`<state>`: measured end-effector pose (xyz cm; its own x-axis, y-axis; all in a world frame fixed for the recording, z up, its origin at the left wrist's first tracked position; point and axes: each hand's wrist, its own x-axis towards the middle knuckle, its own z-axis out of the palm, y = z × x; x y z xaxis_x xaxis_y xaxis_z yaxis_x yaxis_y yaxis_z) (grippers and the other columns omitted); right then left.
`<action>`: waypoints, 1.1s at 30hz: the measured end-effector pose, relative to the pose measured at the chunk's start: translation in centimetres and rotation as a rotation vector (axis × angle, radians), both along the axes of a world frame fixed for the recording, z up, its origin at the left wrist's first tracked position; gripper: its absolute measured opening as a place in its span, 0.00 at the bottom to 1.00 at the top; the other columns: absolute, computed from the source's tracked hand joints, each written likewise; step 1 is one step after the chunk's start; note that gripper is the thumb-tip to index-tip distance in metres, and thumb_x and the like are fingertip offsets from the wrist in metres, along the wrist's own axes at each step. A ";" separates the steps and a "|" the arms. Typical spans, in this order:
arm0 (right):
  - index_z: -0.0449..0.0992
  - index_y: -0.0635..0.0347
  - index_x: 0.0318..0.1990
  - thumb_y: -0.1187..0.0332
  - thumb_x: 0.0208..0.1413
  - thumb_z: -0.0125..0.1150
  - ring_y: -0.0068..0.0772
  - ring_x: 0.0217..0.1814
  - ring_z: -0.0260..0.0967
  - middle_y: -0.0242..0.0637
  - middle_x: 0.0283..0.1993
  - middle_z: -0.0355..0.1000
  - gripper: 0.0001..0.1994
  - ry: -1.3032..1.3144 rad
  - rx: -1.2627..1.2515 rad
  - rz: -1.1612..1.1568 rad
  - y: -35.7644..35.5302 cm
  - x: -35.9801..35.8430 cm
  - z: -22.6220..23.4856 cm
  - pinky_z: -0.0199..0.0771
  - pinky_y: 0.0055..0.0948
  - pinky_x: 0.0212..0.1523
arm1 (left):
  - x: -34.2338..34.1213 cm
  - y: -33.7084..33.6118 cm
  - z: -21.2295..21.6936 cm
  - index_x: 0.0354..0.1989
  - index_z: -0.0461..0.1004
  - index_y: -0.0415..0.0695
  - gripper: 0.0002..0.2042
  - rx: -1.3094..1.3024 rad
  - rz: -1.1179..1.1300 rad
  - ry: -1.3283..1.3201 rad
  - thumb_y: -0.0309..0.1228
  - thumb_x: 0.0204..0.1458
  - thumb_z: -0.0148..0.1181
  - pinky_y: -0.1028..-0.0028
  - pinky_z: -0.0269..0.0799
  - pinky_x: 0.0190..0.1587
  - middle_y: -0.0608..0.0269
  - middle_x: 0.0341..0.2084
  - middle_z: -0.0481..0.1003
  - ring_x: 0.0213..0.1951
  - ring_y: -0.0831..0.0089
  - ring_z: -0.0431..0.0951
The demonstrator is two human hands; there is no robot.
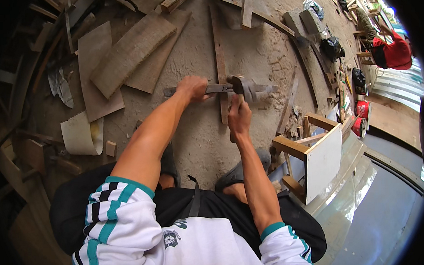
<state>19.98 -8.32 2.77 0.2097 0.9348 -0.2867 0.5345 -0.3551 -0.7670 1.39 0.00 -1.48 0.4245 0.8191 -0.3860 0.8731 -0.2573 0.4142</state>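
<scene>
My left hand is closed around a narrow grey wooden slat, left of its middle. This slat lies crosswise over a long brown wooden strip on the ground. In my right hand is a claw hammer, gripped by its handle. The hammer's head, slightly blurred, is just right of where the two pieces cross and hides part of the slat. Whether the head touches the wood I cannot tell. My feet in dark shoes are close below the pieces.
Wide boards lie at the upper left, near a curved white sheet. A small wooden frame with a white panel stands at right. Grey blocks and red cans are farther off. A person in red is at the far right.
</scene>
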 end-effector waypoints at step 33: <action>0.73 0.68 0.38 0.46 0.67 0.49 0.68 0.37 0.76 0.63 0.31 0.75 0.27 -0.076 0.004 0.037 0.6 0.6 0.4 0.72 0.53 0.35 | 0.6 0.0 -1.1 0.36 0.78 0.37 0.28 0.074 -0.036 0.014 0.56 0.52 0.63 0.55 0.78 0.39 0.45 0.29 0.80 0.35 0.48 0.82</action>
